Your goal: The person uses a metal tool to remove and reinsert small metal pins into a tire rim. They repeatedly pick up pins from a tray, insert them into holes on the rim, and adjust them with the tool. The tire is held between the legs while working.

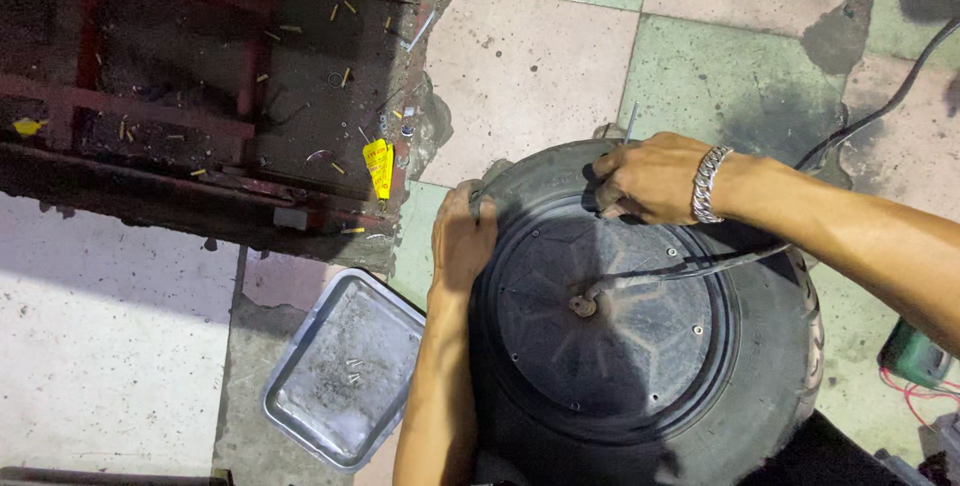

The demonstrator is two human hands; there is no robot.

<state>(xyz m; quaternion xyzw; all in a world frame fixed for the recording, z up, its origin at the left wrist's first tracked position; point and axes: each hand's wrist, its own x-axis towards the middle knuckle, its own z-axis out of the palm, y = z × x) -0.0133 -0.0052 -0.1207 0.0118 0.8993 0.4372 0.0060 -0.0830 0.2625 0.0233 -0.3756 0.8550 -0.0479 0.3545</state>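
Tyre point(790, 346) on black hub-motor wheel point(610, 326) lies flat on tiled floor point(540, 56), centre-right of view. One wheel, one cable point(690, 268) running from its axle. Tyre appears seated around rim except at top edge, where both hands work. Left hand point(462, 238) presses tyre's left edge, fingers curled over it. Right hand point(650, 178) grip closed on thin metal tool point(630, 121) at bead. One grey metal tray point(345, 371) beside wheel holds few small screws point(352, 368), about four. One red metal frame point(200, 86) upper left.

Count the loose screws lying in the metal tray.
3, as far as shows: small screws clustered together near the middle of the grey metal tray on the floor, left of the left hand on the tyre. Grime may hide others.
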